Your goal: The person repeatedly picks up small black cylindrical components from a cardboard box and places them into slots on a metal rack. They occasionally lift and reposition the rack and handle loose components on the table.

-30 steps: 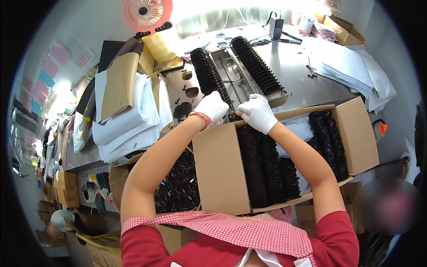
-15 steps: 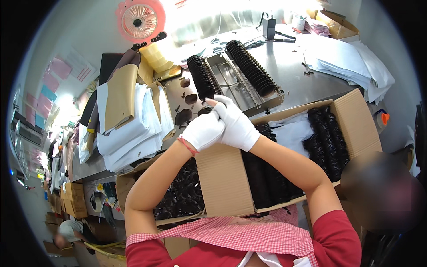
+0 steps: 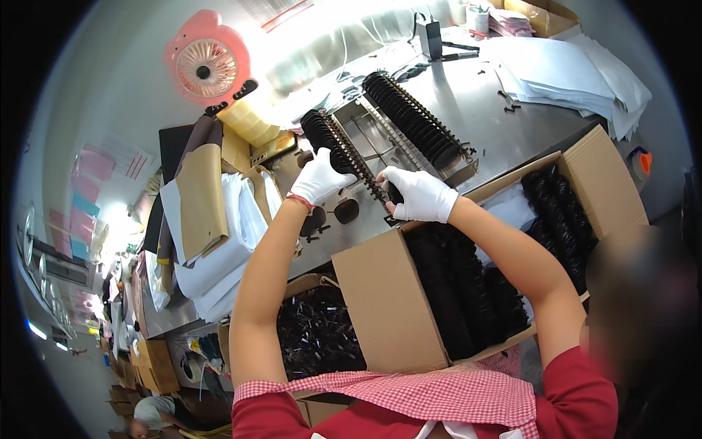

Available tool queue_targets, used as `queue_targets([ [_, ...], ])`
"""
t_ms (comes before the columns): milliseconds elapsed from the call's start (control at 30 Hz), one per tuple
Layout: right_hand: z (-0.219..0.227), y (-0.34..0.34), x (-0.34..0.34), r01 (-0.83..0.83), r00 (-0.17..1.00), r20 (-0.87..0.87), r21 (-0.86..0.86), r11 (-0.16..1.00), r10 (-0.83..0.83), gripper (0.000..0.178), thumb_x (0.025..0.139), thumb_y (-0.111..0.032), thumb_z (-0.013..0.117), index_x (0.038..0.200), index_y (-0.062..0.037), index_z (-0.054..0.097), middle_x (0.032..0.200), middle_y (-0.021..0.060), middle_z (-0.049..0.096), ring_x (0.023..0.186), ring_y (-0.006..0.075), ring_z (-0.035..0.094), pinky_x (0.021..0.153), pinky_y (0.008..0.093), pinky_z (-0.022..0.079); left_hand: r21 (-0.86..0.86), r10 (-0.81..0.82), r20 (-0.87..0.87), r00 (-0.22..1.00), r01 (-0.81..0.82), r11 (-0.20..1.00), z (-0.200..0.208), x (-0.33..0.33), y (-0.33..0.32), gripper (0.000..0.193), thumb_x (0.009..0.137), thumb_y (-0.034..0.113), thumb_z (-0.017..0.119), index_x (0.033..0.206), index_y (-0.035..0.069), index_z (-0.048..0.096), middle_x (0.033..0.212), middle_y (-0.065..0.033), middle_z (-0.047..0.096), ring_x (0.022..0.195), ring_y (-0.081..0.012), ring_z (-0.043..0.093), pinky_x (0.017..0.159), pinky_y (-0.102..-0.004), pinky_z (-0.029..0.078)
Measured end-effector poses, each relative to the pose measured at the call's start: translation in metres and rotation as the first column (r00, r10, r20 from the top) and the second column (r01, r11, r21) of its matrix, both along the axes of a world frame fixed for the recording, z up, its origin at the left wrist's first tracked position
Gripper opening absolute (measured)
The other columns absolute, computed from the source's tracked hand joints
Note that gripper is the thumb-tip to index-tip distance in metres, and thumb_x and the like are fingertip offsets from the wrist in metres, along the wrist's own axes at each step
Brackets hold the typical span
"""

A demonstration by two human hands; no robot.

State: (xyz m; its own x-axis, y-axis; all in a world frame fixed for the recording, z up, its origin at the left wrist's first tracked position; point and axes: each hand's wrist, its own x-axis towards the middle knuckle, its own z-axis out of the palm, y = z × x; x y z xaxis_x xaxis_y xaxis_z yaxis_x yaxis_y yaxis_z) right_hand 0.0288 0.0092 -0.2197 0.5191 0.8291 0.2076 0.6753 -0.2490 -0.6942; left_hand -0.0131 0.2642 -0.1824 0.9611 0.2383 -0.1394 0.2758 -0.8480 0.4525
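My two hands wear white gloves, with some fingertips bare. On the table stands a metal rack (image 3: 369, 135) carrying two rows of dark lenses. My left hand (image 3: 320, 180) is closed around the near part of the left lens row (image 3: 324, 130), its thumb on the inner side. At that row's near end, my right hand (image 3: 423, 196) pinches a dark lens (image 3: 395, 192), partly hidden by the fingers. The right lens row (image 3: 413, 121) is untouched. Loose tinted lenses lie beside the rack, among them a brown one (image 3: 346, 211).
An open carton (image 3: 387, 307) in front of me holds black-wrapped rolls (image 3: 559, 208). Left of it, another box contains dark plastic pieces (image 3: 318, 329). Paper stacks (image 3: 197, 212) stand left, white sheets (image 3: 556, 73) far right. A pink fan (image 3: 205, 69) is at the back left.
My hands were together over the rack's near end. Now they are apart, the left on the left lens row and the right at its near end with a lens. The view has shifted slightly.
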Motion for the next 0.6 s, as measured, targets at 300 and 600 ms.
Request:
queue_targets([
  [300, -0.004, -0.003, 0.009, -0.133, 0.991, 0.038, 0.073, 0.988, 0.13, 0.044, 0.08, -0.016, 0.071, 0.121, -0.0071, 0.057, 0.107, 0.0181, 0.069, 0.099, 0.0377, 0.067, 0.089, 0.04, 0.054, 0.471, -0.097, -0.085, 0.992, 0.126, 0.873, 0.002, 0.01, -0.032, 0.037, 0.087, 0.023, 0.059, 0.113, -0.002, 0.049, 0.097, -0.029, 0.068, 0.092, -0.0446, 0.067, 0.082, -0.0482, 0.053],
  [600, 0.012, 0.021, -0.027, 0.123, 0.991, 0.002, 0.414, 0.902, -0.136, 0.077, 0.072, -0.021, 0.084, 0.138, -0.0097, 0.046, 0.142, 0.024, 0.039, 0.13, 0.0425, 0.045, 0.11, 0.0427, 0.041, -0.367, 0.058, 0.227, 0.972, 0.03, 0.93, 0.029, -0.061, -0.063, 0.039, 0.092, 0.023, 0.052, 0.121, -0.003, 0.055, 0.1, -0.0259, 0.069, 0.085, -0.0448, 0.068, 0.084, -0.0484, 0.054],
])
